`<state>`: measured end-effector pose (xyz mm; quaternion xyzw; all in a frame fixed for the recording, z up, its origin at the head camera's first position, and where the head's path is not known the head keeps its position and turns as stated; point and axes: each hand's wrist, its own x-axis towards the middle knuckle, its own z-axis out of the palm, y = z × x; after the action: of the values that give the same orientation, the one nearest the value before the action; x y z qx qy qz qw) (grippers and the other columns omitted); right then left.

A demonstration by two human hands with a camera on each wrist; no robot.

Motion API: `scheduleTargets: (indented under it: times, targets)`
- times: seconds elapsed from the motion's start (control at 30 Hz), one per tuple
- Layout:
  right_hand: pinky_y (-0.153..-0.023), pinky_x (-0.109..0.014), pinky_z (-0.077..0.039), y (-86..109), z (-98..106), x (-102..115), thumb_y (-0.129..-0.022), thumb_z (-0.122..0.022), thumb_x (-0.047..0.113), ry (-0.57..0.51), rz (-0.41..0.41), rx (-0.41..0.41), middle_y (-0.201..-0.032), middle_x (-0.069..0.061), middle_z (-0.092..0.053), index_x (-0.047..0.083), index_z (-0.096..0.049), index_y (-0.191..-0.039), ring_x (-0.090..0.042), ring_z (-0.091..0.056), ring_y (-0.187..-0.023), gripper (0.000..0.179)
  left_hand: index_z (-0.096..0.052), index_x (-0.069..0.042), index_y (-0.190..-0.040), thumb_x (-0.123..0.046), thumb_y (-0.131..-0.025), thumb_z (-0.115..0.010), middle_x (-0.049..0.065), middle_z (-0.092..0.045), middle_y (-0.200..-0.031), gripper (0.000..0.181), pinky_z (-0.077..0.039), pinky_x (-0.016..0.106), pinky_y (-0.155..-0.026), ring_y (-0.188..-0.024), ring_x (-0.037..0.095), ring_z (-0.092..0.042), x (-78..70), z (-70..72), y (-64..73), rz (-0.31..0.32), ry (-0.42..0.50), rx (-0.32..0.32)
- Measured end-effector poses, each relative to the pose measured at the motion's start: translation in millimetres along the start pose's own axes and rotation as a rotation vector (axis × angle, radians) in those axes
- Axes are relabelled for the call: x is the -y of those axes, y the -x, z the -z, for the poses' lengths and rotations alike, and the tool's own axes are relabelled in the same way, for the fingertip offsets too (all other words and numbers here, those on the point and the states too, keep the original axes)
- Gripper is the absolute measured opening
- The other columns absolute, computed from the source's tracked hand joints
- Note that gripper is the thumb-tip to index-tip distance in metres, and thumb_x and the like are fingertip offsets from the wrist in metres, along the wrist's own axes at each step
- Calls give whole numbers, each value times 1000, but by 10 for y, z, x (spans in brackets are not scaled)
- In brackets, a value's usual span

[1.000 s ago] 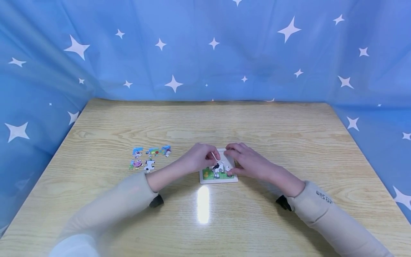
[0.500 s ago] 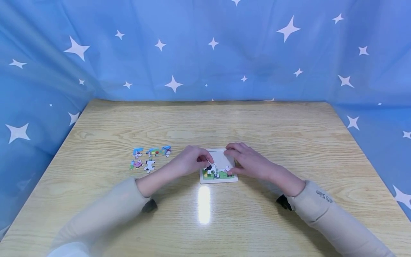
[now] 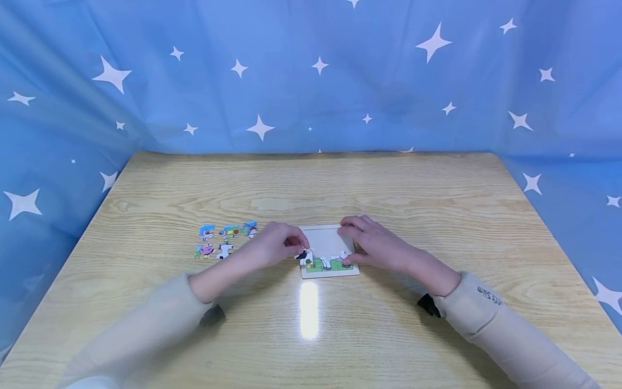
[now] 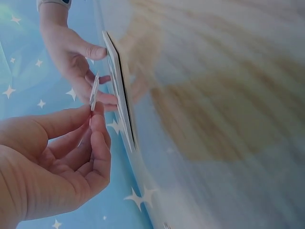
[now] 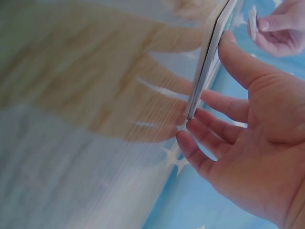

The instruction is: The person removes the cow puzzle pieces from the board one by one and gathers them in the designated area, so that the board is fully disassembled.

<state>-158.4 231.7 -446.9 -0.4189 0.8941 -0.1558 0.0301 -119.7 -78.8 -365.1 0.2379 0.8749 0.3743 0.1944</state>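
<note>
My left hand (image 3: pixel 274 244) pinches a puzzle piece (image 3: pixel 305 256) with black and white cow markings between thumb and fingertips. It holds the piece over the left edge of a puzzle board (image 3: pixel 322 239). In the left wrist view that puzzle piece (image 4: pixel 95 93) is seen edge-on, apart from the board. Green pieces with white animal legs fill the board's near part; its far part shows bare white. My right hand (image 3: pixel 376 244) rests on the board's right side, thumb on the near part and fingers spread toward the far corner. In the right wrist view its fingers (image 5: pixel 209 131) touch the board's edge.
Several loose puzzle pieces lie in two rows on the table's left, among them a pink one (image 3: pixel 206 249) and a black and white one (image 3: pixel 224 250). A blue star-patterned cloth (image 3: pixel 311 97) hangs behind the wooden table (image 3: pixel 413 189).
My left hand has moved left with the pinched puzzle piece, from the board's middle to its left edge. My right hand stays on the board's right side.
</note>
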Motion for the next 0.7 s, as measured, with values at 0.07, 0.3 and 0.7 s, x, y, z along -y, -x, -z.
scheduleTargets:
  times: [0.07,0.3,0.7]
  targets:
    - [-114,-55,-49,-6,2,-1,-99,-83,47,2,0,6,-154,-14,-56,3,-63,-149,-34,-53,-139,70,-80,0,-106,6,-103,-69,5,-77,-93,13,-51,24,-72,-80,12,-63,39,25,24,3,1,-1]
    - [-116,-53,-48,13,-87,-100,-98,-83,49,40,-2,14,-156,-12,-55,6,-62,-151,-31,-51,-142,72,-79,-1,-105,8,-102,-68,5,-78,-96,14,-55,27,-77,-87,15,-68,132,91,87,11,-30,-11]
    - [-116,-52,-47,12,-77,-101,-98,-85,45,24,11,10,-156,-11,-55,6,-62,-152,-29,-51,-142,71,-79,-3,-107,5,-103,-69,4,-76,-96,14,-56,31,-80,-88,17,-67,233,230,205,61,-35,-19]
